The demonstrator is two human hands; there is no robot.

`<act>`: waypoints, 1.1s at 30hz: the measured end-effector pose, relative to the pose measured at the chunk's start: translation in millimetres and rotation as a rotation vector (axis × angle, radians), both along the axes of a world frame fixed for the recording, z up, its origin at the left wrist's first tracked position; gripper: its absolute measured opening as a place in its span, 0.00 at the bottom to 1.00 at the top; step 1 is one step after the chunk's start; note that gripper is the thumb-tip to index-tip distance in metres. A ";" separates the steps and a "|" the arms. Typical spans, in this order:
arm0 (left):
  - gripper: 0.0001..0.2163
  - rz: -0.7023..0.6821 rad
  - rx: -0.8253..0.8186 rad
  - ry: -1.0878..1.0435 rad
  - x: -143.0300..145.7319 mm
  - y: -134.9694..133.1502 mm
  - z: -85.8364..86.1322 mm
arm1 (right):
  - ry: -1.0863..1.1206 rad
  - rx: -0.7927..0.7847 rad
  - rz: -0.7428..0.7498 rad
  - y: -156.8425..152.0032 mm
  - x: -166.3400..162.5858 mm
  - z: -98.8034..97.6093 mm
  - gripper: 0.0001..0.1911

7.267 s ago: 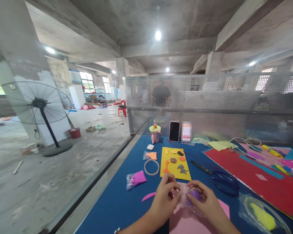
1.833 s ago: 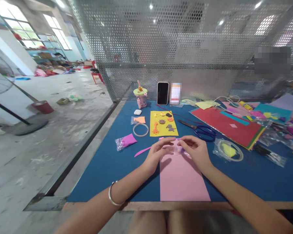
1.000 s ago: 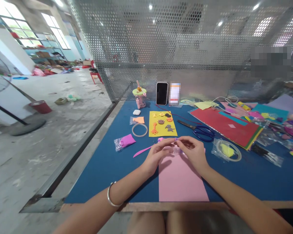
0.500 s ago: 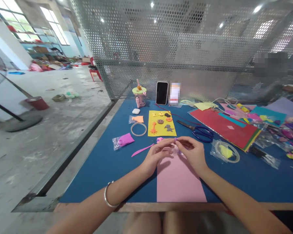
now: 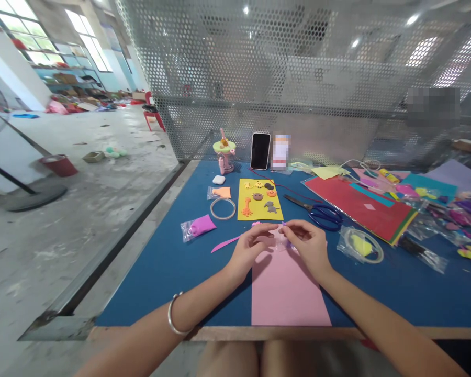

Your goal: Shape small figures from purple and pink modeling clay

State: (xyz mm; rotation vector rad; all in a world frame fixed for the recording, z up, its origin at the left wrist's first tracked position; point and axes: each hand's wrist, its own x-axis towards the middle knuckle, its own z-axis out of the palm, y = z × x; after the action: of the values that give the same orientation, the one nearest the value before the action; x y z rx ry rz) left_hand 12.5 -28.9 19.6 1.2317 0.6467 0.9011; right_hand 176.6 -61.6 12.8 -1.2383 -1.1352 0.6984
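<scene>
Over the top of a pink sheet [image 5: 288, 293] my two hands are close together. A small purple piece of what looks like clay [image 5: 283, 224] is pinched between the thumb and fingertips of my right hand [image 5: 306, 243]. My left hand [image 5: 253, 246] has its fingers curved and apart, fingertips just left of the purple piece, holding nothing I can see. Beneath the hands lies a clear plastic bag [image 5: 281, 243], partly covered. A pink clay shape [image 5: 256, 224] peeks out behind my left fingers. A magenta modelling knife [image 5: 224, 244] lies left of that hand.
Beyond the hands a yellow card [image 5: 260, 213] carries several clay animals. Scissors [image 5: 325, 215] and a red sheet [image 5: 361, 207] lie to the right. A magenta clay packet [image 5: 203, 225] and a clear ring [image 5: 223, 208] are left. A phone [image 5: 260, 151] stands at the back.
My left fingertips have drawn slightly back from the purple piece, leaving it in my right hand. The left fingers now cover more of the pink clay shape.
</scene>
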 end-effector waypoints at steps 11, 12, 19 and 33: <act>0.10 0.155 0.391 0.240 -0.2 0.0 0.0 | 0.081 -0.002 0.009 0.6 5.1 1.6 0.11; 0.10 0.172 0.484 0.321 -0.6 0.5 -0.8 | 0.112 0.004 -0.008 2.5 7.2 0.7 0.12; 0.09 0.166 0.883 0.889 3.9 6.9 -8.1 | 0.313 -0.062 -0.034 22.1 18.4 -14.6 0.16; 0.06 0.063 0.786 0.845 33.8 30.8 -16.5 | 0.269 -0.094 0.015 22.8 16.7 -15.7 0.18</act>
State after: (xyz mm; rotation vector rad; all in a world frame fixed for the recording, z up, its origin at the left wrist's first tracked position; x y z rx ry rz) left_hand 46.3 1.9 3.1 2.3628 1.0376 0.6693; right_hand 193.3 -38.7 -2.9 -1.1750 -0.8984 0.9092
